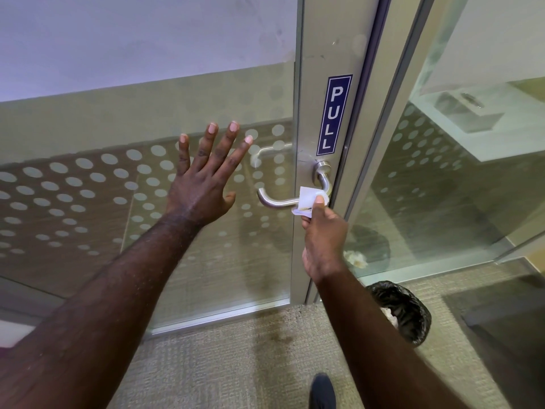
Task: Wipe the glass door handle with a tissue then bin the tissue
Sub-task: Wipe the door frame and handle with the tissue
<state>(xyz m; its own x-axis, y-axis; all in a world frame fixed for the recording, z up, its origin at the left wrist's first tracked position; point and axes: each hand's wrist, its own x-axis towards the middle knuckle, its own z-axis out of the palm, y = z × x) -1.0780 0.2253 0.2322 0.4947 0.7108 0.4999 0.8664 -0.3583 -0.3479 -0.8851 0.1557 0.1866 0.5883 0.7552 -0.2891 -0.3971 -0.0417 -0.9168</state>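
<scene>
The door handle (pixel 283 199), a brushed metal lever, sits on the frame of the glass door (pixel 147 187) below the PULL sign (pixel 334 115). I have the tissue (pixel 306 202) folded over the lever near its bend, pinched there by my right hand (pixel 324 237), thumb on top. My left hand (pixel 203 178) is spread flat, fingers wide, apparently braced on the glass; it holds nothing. Risks: pressing down could unlatch the door, and the thin tissue could slip off the curve. The bin (pixel 404 311), black-lined, stands near right on the carpet, close by.
</scene>
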